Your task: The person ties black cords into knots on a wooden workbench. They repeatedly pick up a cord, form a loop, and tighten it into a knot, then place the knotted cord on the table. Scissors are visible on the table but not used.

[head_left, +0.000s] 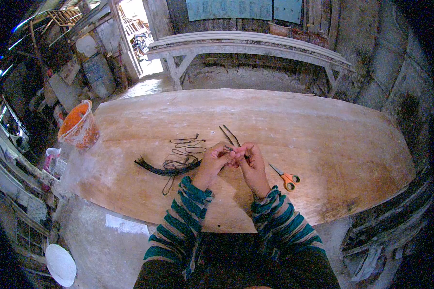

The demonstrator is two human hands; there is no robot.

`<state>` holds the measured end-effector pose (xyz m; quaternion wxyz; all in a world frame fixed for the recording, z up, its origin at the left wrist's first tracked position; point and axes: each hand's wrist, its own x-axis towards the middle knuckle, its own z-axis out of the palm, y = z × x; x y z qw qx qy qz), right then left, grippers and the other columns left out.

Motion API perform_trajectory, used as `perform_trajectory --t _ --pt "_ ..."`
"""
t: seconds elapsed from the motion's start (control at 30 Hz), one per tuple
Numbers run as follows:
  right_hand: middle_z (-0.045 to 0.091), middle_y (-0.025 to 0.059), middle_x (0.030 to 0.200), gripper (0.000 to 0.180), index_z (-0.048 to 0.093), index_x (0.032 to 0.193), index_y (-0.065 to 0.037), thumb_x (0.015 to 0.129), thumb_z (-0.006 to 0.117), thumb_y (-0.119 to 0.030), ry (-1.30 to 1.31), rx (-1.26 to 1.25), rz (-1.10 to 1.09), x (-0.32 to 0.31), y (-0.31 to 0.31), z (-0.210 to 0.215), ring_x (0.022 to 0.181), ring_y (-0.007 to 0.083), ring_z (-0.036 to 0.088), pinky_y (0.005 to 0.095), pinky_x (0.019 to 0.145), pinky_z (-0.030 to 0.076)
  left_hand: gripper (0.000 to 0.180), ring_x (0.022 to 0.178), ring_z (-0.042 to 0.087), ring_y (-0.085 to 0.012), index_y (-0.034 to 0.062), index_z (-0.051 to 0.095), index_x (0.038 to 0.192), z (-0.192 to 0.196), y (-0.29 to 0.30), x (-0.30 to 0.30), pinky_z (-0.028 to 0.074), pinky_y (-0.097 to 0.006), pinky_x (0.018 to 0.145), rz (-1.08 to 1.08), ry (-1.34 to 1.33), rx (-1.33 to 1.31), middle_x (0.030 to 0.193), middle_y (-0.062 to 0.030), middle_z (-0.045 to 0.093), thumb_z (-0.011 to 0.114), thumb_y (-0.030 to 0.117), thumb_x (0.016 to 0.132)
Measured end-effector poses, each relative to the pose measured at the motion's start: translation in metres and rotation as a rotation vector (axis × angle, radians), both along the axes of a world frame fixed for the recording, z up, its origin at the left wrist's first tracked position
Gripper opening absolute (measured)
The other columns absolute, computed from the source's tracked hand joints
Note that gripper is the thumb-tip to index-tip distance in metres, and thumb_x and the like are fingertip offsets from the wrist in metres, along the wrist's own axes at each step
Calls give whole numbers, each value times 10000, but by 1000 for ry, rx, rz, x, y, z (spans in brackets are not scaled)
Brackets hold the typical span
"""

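My left hand (213, 164) and my right hand (252, 166) meet above the middle of the wooden tabletop (342, 139), fingertips pinched close together. Between them they grip a black cord (229, 135), whose two strands stick out past the fingers on the far side. The exact way it is held is hidden by the fingers. Left of my left hand lies a bundle of black cords (164, 169), its near end partly behind my wrist. A thin black cord (184, 144) curls loosely beyond that bundle. To the right of my right wrist, orange-handled scissors (288, 180) rest with the blades slightly apart.
An orange bucket (81, 126) smeared with white stands at the table's left edge. Across the far side runs a long whitish bench (250, 44) near the wall. A white round disc (61, 265) is low on the left. Daylight enters by a doorway (139, 38).
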<state>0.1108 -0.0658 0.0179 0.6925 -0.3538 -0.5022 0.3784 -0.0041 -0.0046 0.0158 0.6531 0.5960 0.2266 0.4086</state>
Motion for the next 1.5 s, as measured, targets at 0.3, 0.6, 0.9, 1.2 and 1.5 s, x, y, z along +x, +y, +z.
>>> perform_trajectory --t 0.3,0.6,0.9,1.2,1.5 --pt "447 21 756 96 367 866 -71 860 445 -14 -276 8 -130 5 3 -18 697 104 509 225 611 429 102 670 532 -76 46 586 877 -11 7 0 437 -205 566 16 -58 -113 804 -14 601 602 94 788" --pt "467 21 790 126 383 911 -66 845 471 -5 -186 -38 -86 1 0 -11 692 95 501 218 607 438 92 682 521 -73 39 565 837 -9 8 0 447 -213 587 137 72 102 784 -13 564 603 109 791" --pt "539 29 842 124 506 930 -36 817 553 -56 -212 -309 -111 2 -1 -7 673 65 504 202 501 438 107 702 517 -87 42 563 816 -9 14 -2 434 -216 637 261 27 292 777 -7 562 636 89 754" --pt "575 25 764 63 499 857 -74 820 542 -101 217 -323 -46 15 0 -1 559 70 495 182 466 389 457 882 519 -119 48 452 1152 -5 -1 11 439 -249 772 -108 16 144 995 -26 533 631 69 732" --pt "593 32 786 62 481 833 -100 817 540 -106 352 -314 -89 26 -4 15 614 87 508 208 559 396 312 833 519 -116 20 470 1103 -7 9 2 431 -242 766 -16 152 151 967 -46 541 529 24 797"
